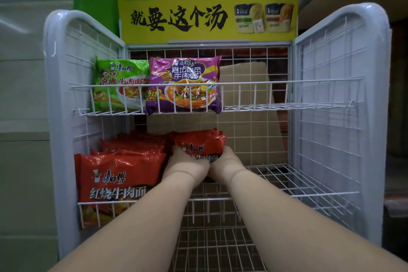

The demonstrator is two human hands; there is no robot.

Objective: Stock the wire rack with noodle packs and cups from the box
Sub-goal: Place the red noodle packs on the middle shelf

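The white wire rack (326, 86) stands in front of me. Both my hands reach into its middle shelf (293, 179). My left hand (187, 164) and my right hand (227, 164) together grip a small stack of red noodle packs (202, 142) from its two sides, at the back middle of that shelf. To the left stands a row of several red noodle packs (119, 174). On the top shelf, a green noodle pack (120, 83) leans at the left, with a purple noodle pack (185, 84) beside it.
A yellow advertising board (198, 9) tops the rack's back. Brown cardboard (245, 104) shows behind the back grid. The right halves of the top shelf and the middle shelf hold nothing. A lower wire shelf (218, 247) shows between my forearms.
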